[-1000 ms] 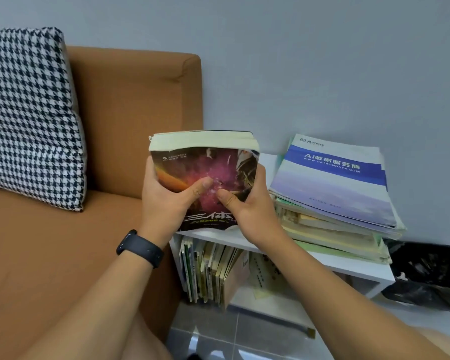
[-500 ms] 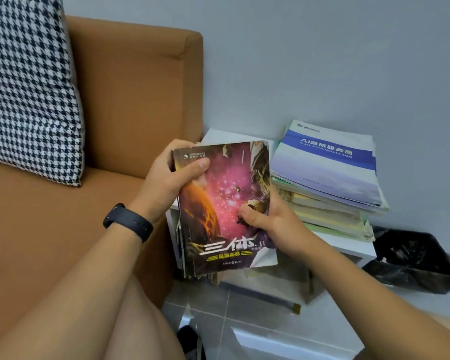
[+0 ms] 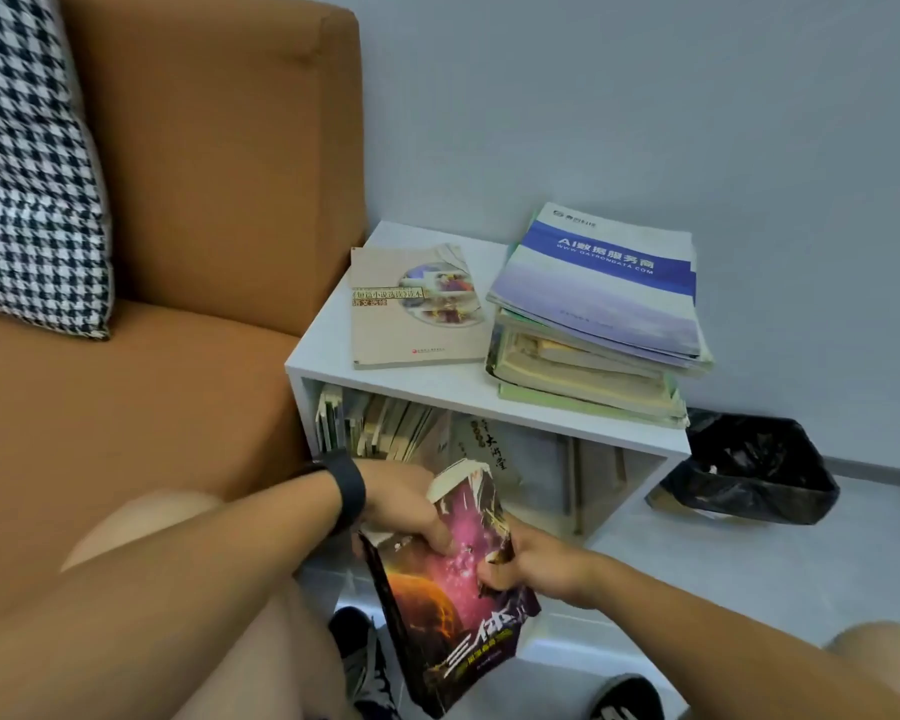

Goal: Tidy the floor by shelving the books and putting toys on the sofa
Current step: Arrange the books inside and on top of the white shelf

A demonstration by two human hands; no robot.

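Both hands are clamped on one paperback (image 3: 453, 579) w/ a pink-and-orange space cover: left hand (image 3: 406, 506) grips the top-left edge, fingers curled over it, right hand (image 3: 528, 566) pinches the right edge near mid-height. The book hangs tilted, low, just in front of the white shelf unit (image 3: 468, 392), not yet inside.

Looks light, thick-ish, floppy. The cover corner's already curled, so I'd guess it bends easily; better held by the spine or both long edges than by a corner. Glossy cover, prob. a bit slick.

The lower compartment is partly filled: leaning books (image 3: 380, 423) at left, a gap to the right. On top lie a beige book (image 3: 411, 314) at left and a stack of booklets (image 3: 593, 319) at right, apart from each other. An orange sofa (image 3: 178, 252) w/ a houndstooth cushion (image 3: 27, 189) sits left of the shelf, touching it. A black bin bag (image 3: 749, 475) is at far right on the grey tiled floor (image 3: 723, 563), against a grey wall.
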